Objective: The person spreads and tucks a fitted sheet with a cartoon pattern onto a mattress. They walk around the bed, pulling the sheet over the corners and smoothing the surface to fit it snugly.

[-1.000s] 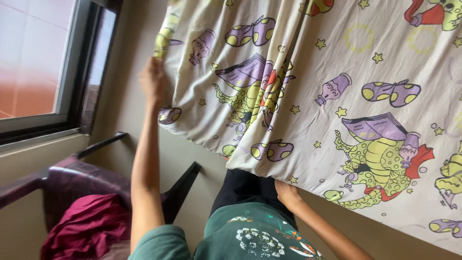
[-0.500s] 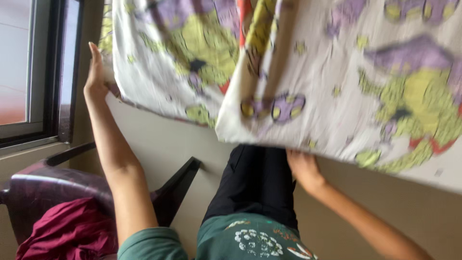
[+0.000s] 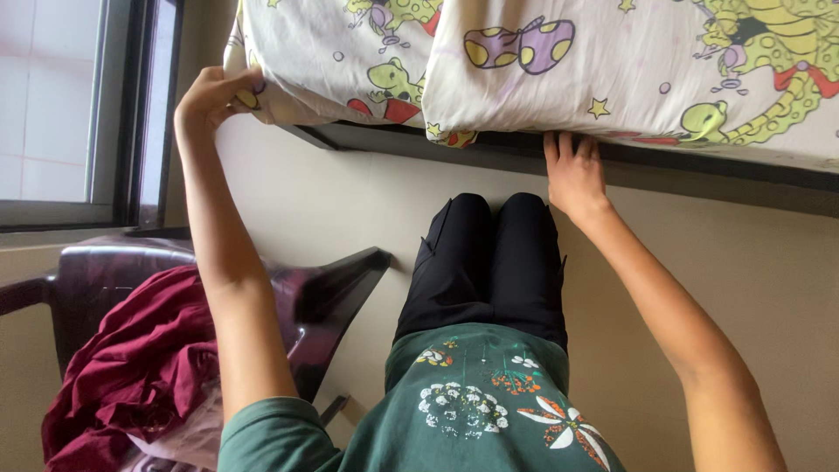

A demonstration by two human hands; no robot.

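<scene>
i see the left hand [image 3: 212, 94] curled shut around the corner of the patterned bedsheet [image 3: 559, 61], pinching the cloth between thumb and fingers just beside the window frame [image 3: 140, 114]. the right hand [image 3: 572, 170] lies flat with fingers pressed together against the dark bed frame [image 3: 717, 170], its fingertips touching the sheet's lower edge, while the sheet itself is spread over the bed above my black trousers [image 3: 485, 262], and a dark plastic chair [image 3: 323, 297] carrying maroon cloth [image 3: 131, 367] stands to my left
</scene>
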